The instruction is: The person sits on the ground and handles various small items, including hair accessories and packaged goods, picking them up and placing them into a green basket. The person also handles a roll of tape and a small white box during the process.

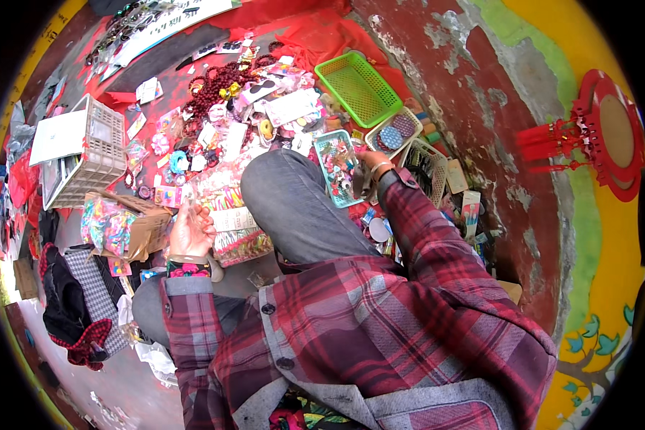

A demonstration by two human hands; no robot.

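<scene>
The view is taken from the person's head, by the left one of two fisheye cameras worn side by side. The lens is aimed steeply down, so that the turquoise basket [330,135] is looked into from above. Nearest to the lens, the plaid jacket [380,315] is shown large below the basket; the bent knee [287,204] is caught just left of it. Well to the basket's right, the painted wall [487,136] is taken in obliquely, and the round field is bordered by black.
</scene>
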